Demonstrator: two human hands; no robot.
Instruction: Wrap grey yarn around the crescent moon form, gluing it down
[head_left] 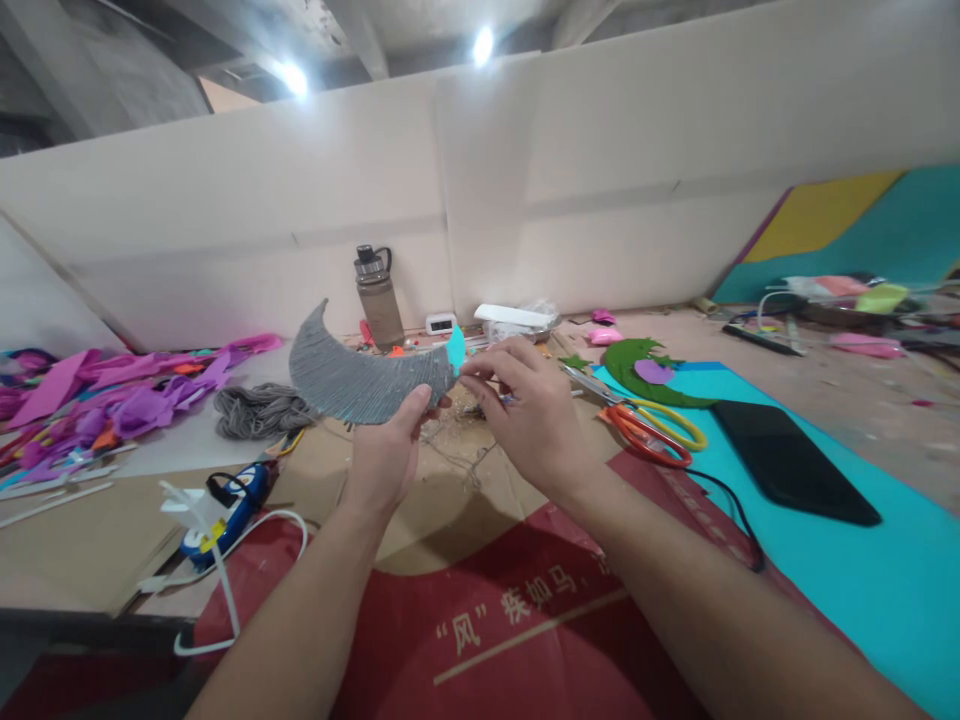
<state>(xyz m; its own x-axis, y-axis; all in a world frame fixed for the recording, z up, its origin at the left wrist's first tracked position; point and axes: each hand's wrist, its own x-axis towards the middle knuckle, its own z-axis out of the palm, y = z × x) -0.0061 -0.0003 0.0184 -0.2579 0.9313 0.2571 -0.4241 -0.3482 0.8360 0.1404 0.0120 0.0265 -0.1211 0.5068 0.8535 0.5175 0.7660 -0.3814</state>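
Crescent [360, 388], gray, yarn-wrapped, clamped in fingers of left hand [384, 450], thumb on top. Right hand [534, 415]: thumb and forefinger pinched together beside turquoise tip [456, 350] at crescent's 3 o'clock end; cannot tell what is between. Free point toward 11 o'clock. Gray yarn hank [259, 412] near at 9, scissors [651, 438] near at 3. Gap between forearms at 6: cardboard [431, 515], red printed sheet [510, 690].

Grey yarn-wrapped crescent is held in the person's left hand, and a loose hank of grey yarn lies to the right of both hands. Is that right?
The hank's side is wrong: the head view shows the loose hank of grey yarn lying to the left of both the left hand and the right hand. The left hand does hold the grey yarn-wrapped crescent.
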